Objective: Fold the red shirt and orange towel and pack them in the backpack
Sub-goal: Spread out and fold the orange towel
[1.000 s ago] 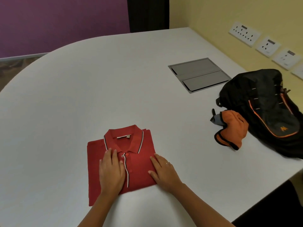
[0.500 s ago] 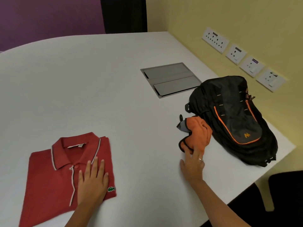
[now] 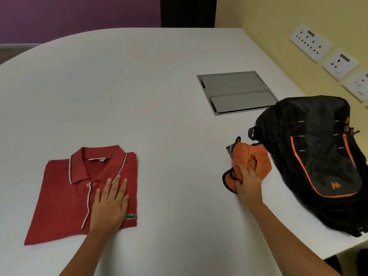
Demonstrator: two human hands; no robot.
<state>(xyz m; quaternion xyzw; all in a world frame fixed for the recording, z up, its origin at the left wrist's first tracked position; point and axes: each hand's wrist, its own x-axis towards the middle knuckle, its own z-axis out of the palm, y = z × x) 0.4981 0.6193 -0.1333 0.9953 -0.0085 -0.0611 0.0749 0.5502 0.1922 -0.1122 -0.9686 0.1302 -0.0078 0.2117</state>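
One shirt (image 3: 79, 192), one towel (image 3: 251, 160), one backpack (image 3: 318, 156), three sockets (image 3: 310, 41).

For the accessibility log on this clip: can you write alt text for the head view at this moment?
On a white table, the person's left hand rests flat on a folded red shirt while the right hand grips a crumpled orange towel. The towel lies against a black backpack with orange trim, near a yellow wall with sockets.

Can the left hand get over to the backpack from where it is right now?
Probably not easily: the left hand lies flat on the shirt, and the right hand gripping the towel sits between it and the backpack.
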